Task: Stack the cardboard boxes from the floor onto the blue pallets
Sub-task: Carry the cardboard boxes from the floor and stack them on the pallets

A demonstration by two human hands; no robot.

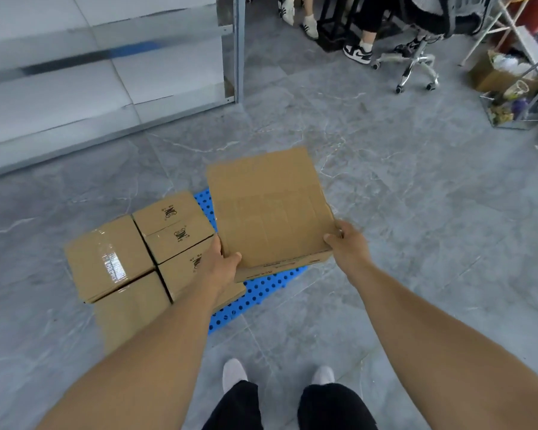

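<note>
Both hands grasp one flat box (269,209): left hand (219,268) curls round its near-left corner, thumb on top; right hand (347,246) grips the near-right corner, thumb on the top face. Box held level above the pallet (261,288), its near edge over the blue grid, far edge reaching out over the floor (416,197).

Count: 1 box in hand. Boxes already down on the left of the pallet: 5 tops visible, packed edge to edge — taped box (109,257), a plain one (131,308) nearer the camera, and three printed boxes (176,231) in a row beside them. The left forearm hides part of that row.

Pallets: blue grid shows in one strip right of the packed boxes; the number of pallets cannot be told.

Open room: bare blue grid under and just near of the held box; grey floor open to the right and ahead. Partition (106,72) stands far left. Chair (416,60) and seated persons' feet far ahead, well apart. Two feet (233,372) stand just short of the pallet's near corner.
</note>
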